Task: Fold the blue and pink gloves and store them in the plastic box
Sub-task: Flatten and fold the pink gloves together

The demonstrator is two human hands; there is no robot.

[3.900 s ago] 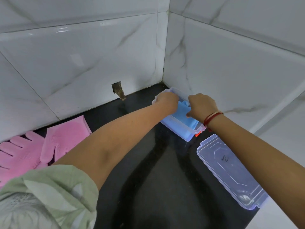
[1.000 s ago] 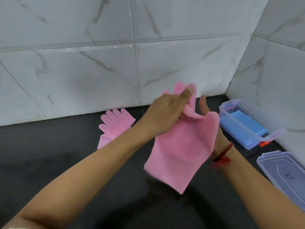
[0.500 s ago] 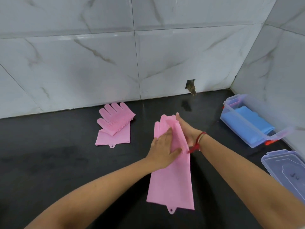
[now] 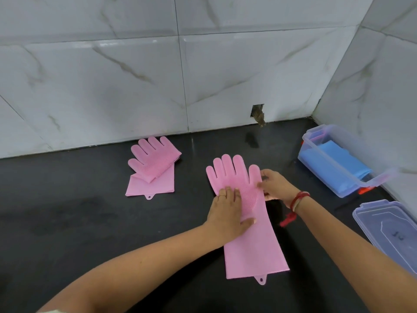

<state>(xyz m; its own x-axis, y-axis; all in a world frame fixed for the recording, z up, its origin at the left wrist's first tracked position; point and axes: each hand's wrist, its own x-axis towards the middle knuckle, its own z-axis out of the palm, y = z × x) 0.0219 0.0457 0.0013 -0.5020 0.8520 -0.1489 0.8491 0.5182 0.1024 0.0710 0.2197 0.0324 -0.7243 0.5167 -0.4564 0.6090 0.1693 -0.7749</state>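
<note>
A long pink glove (image 4: 252,240) lies flat and unfolded on the black counter, fingers pointing toward the wall. My left hand (image 4: 228,213) presses flat on its palm area. My right hand (image 4: 274,184) touches the glove's right edge by the thumb, fingers pinching lightly at it. A second pink glove (image 4: 153,170) lies folded over itself to the left near the wall. The clear plastic box (image 4: 334,177) stands at the right by the corner with folded blue gloves (image 4: 338,161) inside.
The box's clear lid (image 4: 392,231) lies on the counter at the right, nearer to me than the box. White marble-tiled walls bound the counter at the back and right. A small hole (image 4: 258,114) is in the back wall.
The pink glove, narrow and folded lengthwise half a second ago, now lies spread flat with all fingers showing. My left hand has slid onto its palm and my right to its edge.
</note>
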